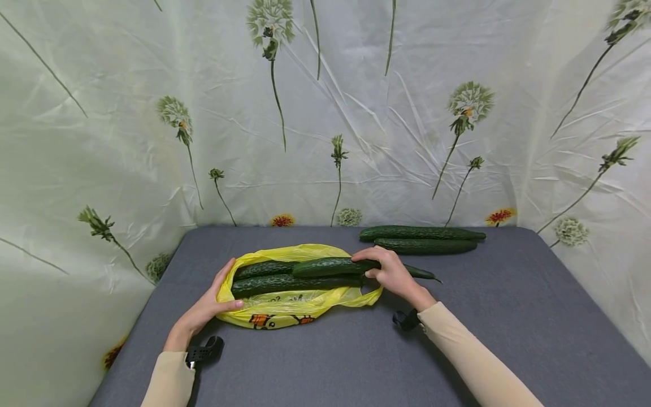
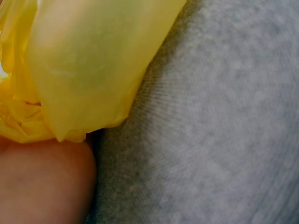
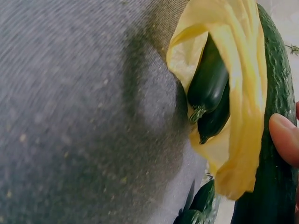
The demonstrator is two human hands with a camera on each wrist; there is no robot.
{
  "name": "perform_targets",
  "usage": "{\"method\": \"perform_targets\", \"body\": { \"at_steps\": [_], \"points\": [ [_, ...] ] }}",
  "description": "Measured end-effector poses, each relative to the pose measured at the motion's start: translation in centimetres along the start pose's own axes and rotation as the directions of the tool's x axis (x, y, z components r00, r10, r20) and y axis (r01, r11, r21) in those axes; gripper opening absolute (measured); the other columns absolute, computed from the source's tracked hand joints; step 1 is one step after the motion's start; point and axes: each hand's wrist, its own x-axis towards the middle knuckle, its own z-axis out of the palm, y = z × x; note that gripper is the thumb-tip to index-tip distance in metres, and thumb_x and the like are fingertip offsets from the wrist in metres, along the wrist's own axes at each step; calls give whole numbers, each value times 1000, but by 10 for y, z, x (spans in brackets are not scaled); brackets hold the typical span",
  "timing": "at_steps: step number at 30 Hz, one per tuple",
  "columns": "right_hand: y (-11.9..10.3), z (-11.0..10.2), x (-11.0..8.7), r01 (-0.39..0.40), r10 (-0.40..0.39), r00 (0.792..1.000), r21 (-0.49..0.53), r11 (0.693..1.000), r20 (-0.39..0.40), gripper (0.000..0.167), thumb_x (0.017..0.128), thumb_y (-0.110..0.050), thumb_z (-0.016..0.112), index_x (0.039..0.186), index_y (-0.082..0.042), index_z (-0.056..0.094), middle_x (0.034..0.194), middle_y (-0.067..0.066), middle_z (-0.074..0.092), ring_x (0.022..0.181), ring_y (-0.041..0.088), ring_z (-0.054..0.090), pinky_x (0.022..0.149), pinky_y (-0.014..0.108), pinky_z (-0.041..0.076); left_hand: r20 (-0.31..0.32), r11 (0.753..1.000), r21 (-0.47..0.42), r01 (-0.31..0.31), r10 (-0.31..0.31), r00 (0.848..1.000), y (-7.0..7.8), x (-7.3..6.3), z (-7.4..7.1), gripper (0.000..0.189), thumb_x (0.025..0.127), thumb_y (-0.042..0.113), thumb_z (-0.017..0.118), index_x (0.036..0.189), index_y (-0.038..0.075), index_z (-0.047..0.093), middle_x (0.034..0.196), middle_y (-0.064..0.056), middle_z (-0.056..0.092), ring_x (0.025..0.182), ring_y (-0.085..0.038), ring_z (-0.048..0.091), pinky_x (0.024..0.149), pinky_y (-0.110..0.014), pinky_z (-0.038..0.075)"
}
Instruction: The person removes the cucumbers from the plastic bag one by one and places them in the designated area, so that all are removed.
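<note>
A yellow plastic bag (image 1: 325,302) with a printed cartoon face lies on its side, its mouth spread wide. Two dark green cucumbers (image 1: 269,284) lie inside it, side by side. My left hand (image 1: 205,308) grips the bag's left end, thumb over the near rim and fingers along the far side; the left wrist view has only part of that hand below the yellow plastic (image 2: 88,70). Between thumb and fingers my right hand (image 1: 394,277) holds another cucumber (image 1: 322,267), which lies over the two in the bag, its thin tip pointing right. A bag handle (image 3: 245,116) hangs beside this cucumber.
Two more cucumbers (image 1: 422,233) lie together at the back right of the grey cloth-covered table (image 1: 325,367). A pale curtain (image 1: 305,113) with dandelion prints stands behind the table and along its sides. Each wrist wears a black strap (image 1: 203,350).
</note>
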Motion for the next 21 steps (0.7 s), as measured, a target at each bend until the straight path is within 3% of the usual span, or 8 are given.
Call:
{"method": "perform_targets", "body": {
  "at_steps": [21],
  "points": [
    [13,-18,-15,-50,51,998,25,998,-43,47,73,19,70,112,-6,70,114,7,66,114,30,55,91,49,46,-3,1000,-17,-3,3,1000,-5,0,1,100,84,16,71,156,27,3,158,-14,-6,140,-44,-4,100,-72,7]
  ]
}}
